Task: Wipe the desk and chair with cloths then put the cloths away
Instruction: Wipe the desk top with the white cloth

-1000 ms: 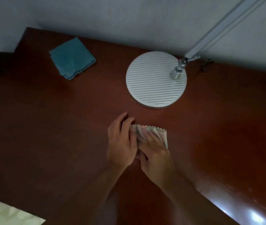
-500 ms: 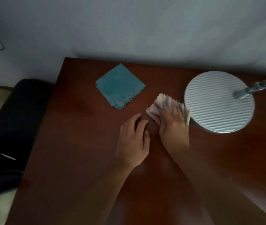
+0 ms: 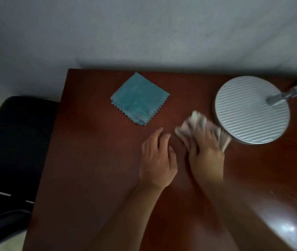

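A folded pale pink cloth [image 3: 191,125] lies on the dark red desk [image 3: 89,160], blurred by motion, just left of the lamp base. My right hand [image 3: 205,151] presses flat on it with fingers spread. My left hand [image 3: 157,160] rests flat on the bare desk beside it, holding nothing. A folded teal cloth [image 3: 139,98] with zigzag edges lies untouched near the desk's back left corner. The black chair [image 3: 15,145] stands left of the desk.
A round ribbed white lamp base [image 3: 252,109] with a metal arm [image 3: 289,93] sits at the back right, touching the pink cloth's edge. A grey wall [image 3: 144,33] runs behind the desk. The desk's left edge drops to the chair and floor.
My right hand has slid the pink cloth up the desk toward the lamp base, away from my left hand. The view has swung left, bringing the chair in.
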